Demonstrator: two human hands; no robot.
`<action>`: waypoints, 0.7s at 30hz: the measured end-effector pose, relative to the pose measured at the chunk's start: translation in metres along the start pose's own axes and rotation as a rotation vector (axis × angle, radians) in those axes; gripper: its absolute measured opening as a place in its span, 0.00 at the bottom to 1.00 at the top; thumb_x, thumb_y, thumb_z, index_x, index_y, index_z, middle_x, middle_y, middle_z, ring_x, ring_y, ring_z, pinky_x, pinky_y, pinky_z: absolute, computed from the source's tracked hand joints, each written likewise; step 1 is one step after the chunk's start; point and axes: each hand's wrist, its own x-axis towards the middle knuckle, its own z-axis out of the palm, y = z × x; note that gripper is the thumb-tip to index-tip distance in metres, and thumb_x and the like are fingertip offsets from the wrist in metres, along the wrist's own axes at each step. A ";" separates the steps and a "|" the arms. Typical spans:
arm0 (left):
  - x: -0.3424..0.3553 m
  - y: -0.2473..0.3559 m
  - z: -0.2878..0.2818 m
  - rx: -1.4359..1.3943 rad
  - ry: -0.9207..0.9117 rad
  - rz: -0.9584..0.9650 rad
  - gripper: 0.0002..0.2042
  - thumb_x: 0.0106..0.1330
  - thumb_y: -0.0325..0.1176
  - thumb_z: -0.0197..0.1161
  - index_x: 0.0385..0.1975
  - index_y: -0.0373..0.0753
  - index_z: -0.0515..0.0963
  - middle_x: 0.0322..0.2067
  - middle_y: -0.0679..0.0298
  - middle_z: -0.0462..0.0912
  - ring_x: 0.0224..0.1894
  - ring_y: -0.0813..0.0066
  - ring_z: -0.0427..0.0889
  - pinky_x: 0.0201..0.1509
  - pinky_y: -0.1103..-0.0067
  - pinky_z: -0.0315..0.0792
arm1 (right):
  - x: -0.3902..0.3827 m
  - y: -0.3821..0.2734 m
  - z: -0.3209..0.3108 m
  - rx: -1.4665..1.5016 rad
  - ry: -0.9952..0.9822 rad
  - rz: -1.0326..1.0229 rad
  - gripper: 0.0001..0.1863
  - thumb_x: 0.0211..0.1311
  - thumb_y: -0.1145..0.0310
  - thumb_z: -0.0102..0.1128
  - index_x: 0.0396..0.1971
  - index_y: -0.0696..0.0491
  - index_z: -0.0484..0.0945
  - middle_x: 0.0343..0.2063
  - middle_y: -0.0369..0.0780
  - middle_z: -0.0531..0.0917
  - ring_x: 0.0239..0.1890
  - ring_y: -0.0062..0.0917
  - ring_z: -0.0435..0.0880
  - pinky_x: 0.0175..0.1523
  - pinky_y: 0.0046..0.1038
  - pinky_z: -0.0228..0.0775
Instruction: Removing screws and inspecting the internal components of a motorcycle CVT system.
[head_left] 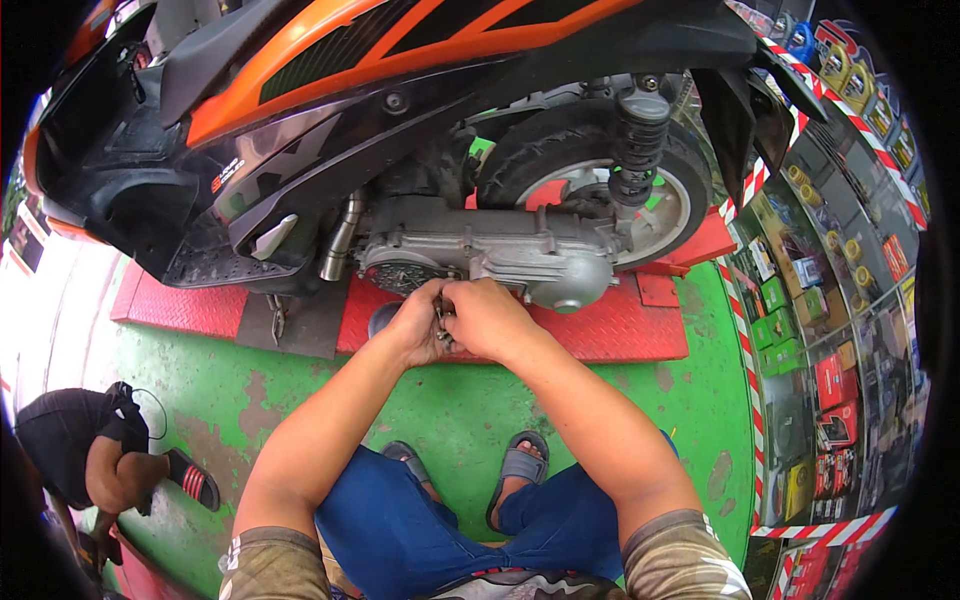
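In front of me is an orange and black scooter [420, 90], and both my hands are together at the lower edge of its silver engine casing [440, 240]. My left hand [415, 325] is curled around several small metal pieces [442, 328] that look like bolts. My right hand [487, 318] presses against it, its fingers bent in over the same pieces; its fingertips are partly hidden. Just behind my hands is a round dark cover [395, 277] on the casing. A metal pipe [343, 240] stands to its left.
The scooter rests on a red metal platform [640, 330] above a green floor [660, 400]. Its rear wheel [680, 190] and shock absorber [637, 150] are at the far right. Glass shelves of boxes [780, 330] line the right side. Another person [90, 440] crouches at the left.
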 end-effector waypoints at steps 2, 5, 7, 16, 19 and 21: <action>0.006 -0.008 0.009 -0.013 -0.106 -0.060 0.21 0.76 0.52 0.40 0.45 0.45 0.77 0.31 0.64 0.82 0.27 0.71 0.82 0.27 0.76 0.75 | -0.008 0.014 0.006 0.026 0.042 -0.028 0.16 0.55 0.70 0.64 0.44 0.58 0.83 0.37 0.53 0.87 0.44 0.52 0.86 0.51 0.49 0.79; 0.008 -0.015 0.018 -0.005 -0.112 -0.083 0.21 0.76 0.50 0.40 0.42 0.42 0.76 0.27 0.62 0.81 0.22 0.70 0.79 0.19 0.78 0.67 | -0.024 0.017 -0.011 0.065 0.056 -0.008 0.15 0.55 0.69 0.64 0.42 0.60 0.83 0.36 0.53 0.87 0.41 0.52 0.86 0.49 0.49 0.79; 0.007 -0.017 0.020 0.039 -0.157 -0.110 0.22 0.75 0.51 0.41 0.34 0.40 0.77 0.23 0.61 0.81 0.20 0.71 0.77 0.16 0.78 0.60 | -0.038 0.020 -0.034 0.154 0.075 -0.025 0.14 0.55 0.68 0.63 0.39 0.60 0.81 0.35 0.54 0.87 0.40 0.51 0.87 0.47 0.49 0.78; 0.010 -0.006 0.011 0.032 -0.171 -0.123 0.24 0.74 0.53 0.45 0.31 0.38 0.79 0.23 0.60 0.81 0.19 0.72 0.76 0.16 0.81 0.61 | -0.052 0.119 -0.073 0.307 0.442 0.096 0.12 0.58 0.73 0.65 0.41 0.59 0.85 0.32 0.46 0.89 0.35 0.29 0.89 0.42 0.29 0.79; 0.009 -0.002 0.007 0.013 -0.156 -0.112 0.24 0.74 0.53 0.45 0.32 0.38 0.79 0.23 0.61 0.81 0.19 0.73 0.75 0.16 0.81 0.60 | -0.046 0.132 -0.062 0.327 0.463 0.109 0.12 0.58 0.73 0.66 0.41 0.60 0.84 0.31 0.45 0.89 0.34 0.26 0.89 0.42 0.27 0.78; 0.009 0.000 0.003 0.014 -0.144 -0.094 0.24 0.74 0.53 0.46 0.32 0.38 0.79 0.24 0.61 0.81 0.20 0.73 0.75 0.16 0.81 0.60 | -0.043 0.134 -0.058 0.356 0.481 0.116 0.11 0.58 0.73 0.66 0.41 0.61 0.84 0.31 0.46 0.89 0.34 0.26 0.89 0.43 0.28 0.78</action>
